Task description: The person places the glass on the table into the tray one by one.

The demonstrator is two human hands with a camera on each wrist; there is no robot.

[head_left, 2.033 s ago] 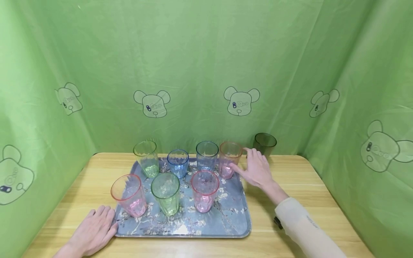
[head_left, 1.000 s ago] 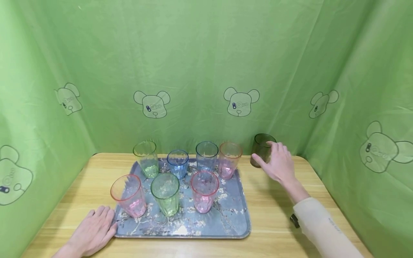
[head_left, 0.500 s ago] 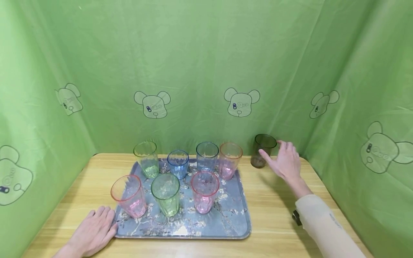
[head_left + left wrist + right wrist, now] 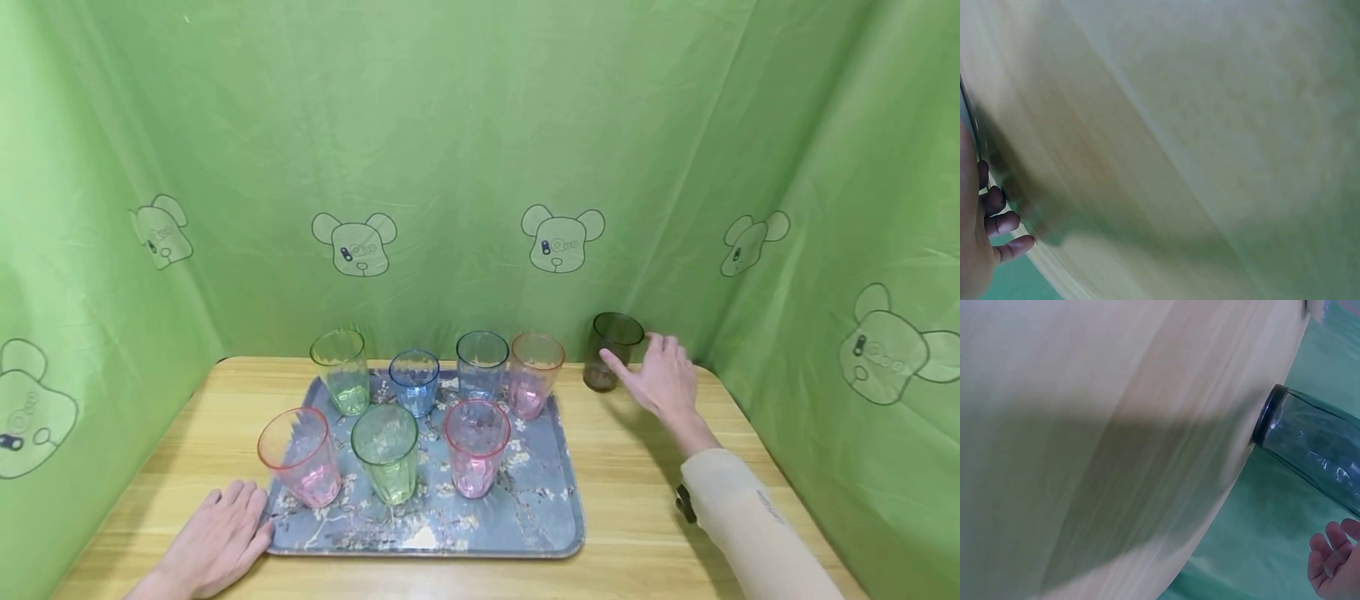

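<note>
A dark smoky tumbler (image 4: 602,379) stands upright on the table at the back right, off the tray. My right hand (image 4: 663,379) is at its right side, thumb in front and fingers spread behind the rim. In the right wrist view, the loosely bent fingers (image 4: 1329,553) show a gap from the tumbler (image 4: 1316,447). My left hand (image 4: 221,533) rests palm down on the wood at the front left corner of the blue floral tray (image 4: 525,525), thumb right at its edge.
Several clear tinted tumblers stand on the tray: pink (image 4: 315,483), green (image 4: 393,479) and another pink (image 4: 474,475) in front; green (image 4: 349,396), short blue (image 4: 417,396), blue (image 4: 481,379) and pink (image 4: 528,400) behind. Green curtain (image 4: 450,125) encloses the wooden table (image 4: 622,500).
My right hand has moved from the back right pink tumbler to the dark one, then slightly right, its fingers easing off the dark tumbler's side. Left hand and tumblers have stayed put.
</note>
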